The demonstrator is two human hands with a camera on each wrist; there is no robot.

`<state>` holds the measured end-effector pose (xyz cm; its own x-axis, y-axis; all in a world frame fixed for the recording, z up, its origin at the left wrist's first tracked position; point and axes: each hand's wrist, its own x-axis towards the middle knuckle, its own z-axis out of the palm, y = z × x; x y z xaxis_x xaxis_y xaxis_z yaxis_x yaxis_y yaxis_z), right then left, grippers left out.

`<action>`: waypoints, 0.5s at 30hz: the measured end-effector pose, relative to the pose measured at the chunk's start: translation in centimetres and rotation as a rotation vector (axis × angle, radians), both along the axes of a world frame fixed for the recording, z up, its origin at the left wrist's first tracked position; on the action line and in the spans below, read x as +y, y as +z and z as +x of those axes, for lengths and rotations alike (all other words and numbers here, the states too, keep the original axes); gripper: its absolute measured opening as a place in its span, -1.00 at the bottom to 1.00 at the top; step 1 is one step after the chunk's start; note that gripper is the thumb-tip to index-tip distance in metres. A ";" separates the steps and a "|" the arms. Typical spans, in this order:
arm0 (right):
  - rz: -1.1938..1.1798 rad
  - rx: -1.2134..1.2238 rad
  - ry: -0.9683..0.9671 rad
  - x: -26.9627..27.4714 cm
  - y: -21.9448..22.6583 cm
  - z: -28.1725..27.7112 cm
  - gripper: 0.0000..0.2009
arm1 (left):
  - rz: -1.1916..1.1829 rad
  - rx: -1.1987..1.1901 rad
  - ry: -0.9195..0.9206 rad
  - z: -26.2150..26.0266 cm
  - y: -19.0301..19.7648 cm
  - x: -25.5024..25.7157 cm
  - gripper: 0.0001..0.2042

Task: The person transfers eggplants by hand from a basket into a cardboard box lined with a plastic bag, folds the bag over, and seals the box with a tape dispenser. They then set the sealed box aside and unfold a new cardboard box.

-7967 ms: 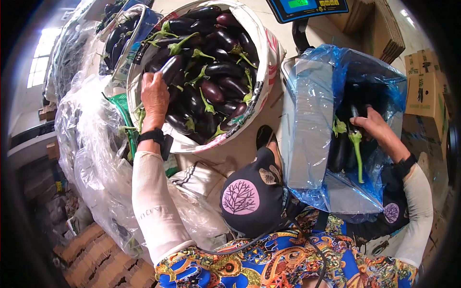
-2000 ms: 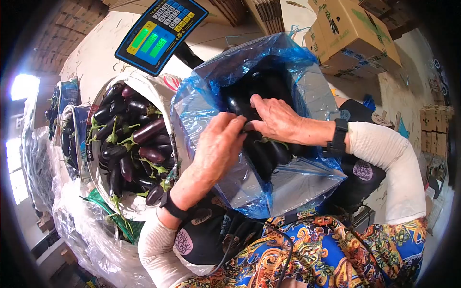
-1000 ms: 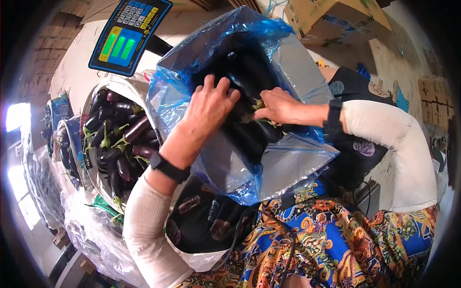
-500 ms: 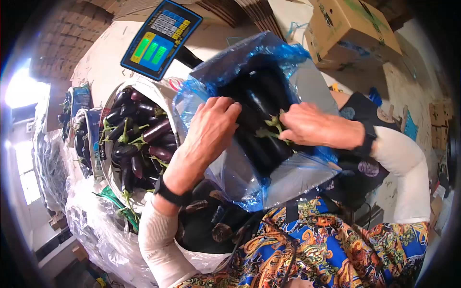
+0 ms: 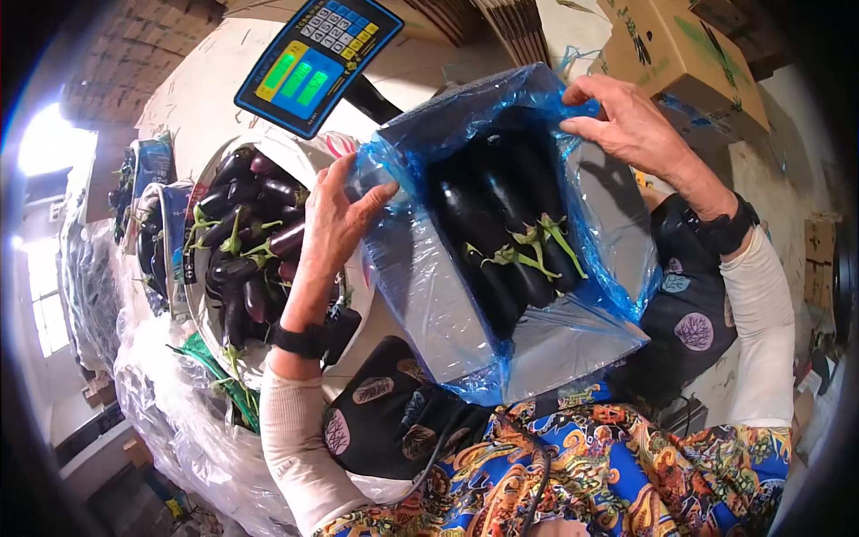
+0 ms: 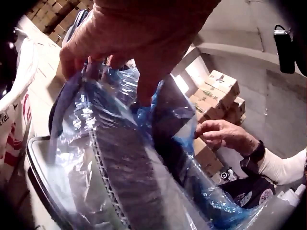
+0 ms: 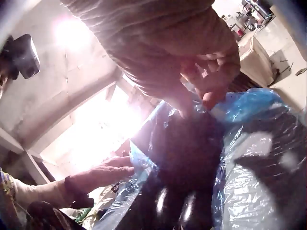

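Observation:
A translucent blue plastic bag (image 5: 429, 304) lines an open carton and drapes over its flaps (image 5: 573, 345). Inside, dark eggplants (image 5: 470, 210) lie side by side, green stems towards the person. My left hand (image 5: 333, 215) grips the bag at the far left corner, thumb inward; in the left wrist view its fingers (image 6: 72, 60) bend over the plastic. At the far right corner, my right hand (image 5: 640, 130) holds the bag's edge between thumb and fingers. The right wrist view shows those fingers (image 7: 216, 72) curled close over the blue film.
A white round tub (image 5: 358, 309) heaped with eggplants stands left of the carton. Behind is a scale display (image 5: 318, 67) with lit green digits. A closed cardboard box (image 5: 684, 67) sits at the back right. Clear plastic sheeting (image 5: 170, 394) lies at the left.
Eight seconds ago the left hand was at the tub holding an eggplant. Both hands then worked over the eggplants in the carton, and have since moved apart to the bag's far corners.

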<state>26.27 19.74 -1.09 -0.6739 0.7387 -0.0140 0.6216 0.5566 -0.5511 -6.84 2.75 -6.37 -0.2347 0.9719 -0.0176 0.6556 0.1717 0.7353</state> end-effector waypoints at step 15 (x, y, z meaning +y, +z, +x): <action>-0.398 0.083 -0.178 1.7 -1.4 -2.1 -0.34 | 0.069 0.202 0.043 -0.2 -1.4 1.9 -0.79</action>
